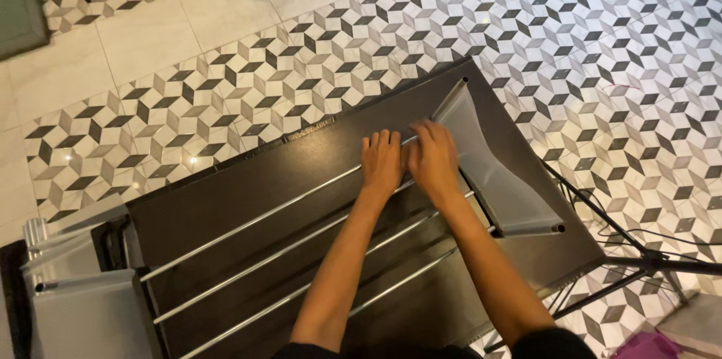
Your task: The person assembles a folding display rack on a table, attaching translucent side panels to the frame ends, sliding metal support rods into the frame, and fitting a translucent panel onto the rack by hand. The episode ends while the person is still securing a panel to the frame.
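A dark rack shelf (pixel 248 201) with several silver metal rods lies across the floor below me. My left hand (pixel 381 162) rests palm down on the topmost rod (pixel 256 218), fingers together. My right hand (pixel 434 157) sits right beside it, fingers curled over the same rod near where it meets the grey plastic side panel (pixel 489 167). Both forearms reach forward from the bottom of the view. Whether either hand grips the rod is not clear.
Another grey side panel (pixel 79 306) lies at the lower left end of the rack. Thin black stand legs and a cable (pixel 624 254) cross the patterned tile floor (pixel 602 43) at the right. A purple object (pixel 647 345) sits at the bottom right.
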